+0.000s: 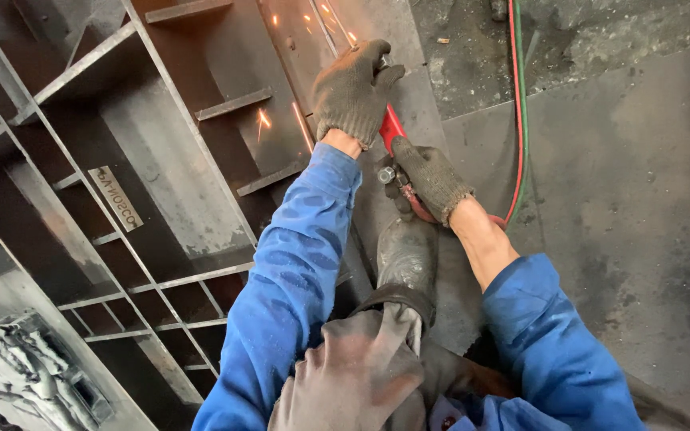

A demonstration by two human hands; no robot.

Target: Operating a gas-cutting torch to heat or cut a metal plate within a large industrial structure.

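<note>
Head view shows your left hand point(353, 92) wrapped shut round the front of the red cutting torch point(393, 128), and your right hand point(429, 177) clenched on its rear by the valves. The torch lies between both gloves, tip down on the steel plate point(297, 48), sparks flying. It looks rigid and fairly light, though the red and green hoses point(518, 96) likely drag at it, so hold the body, well back from the hot tip. The stiffened steel frame point(121, 199) lies left.
</note>
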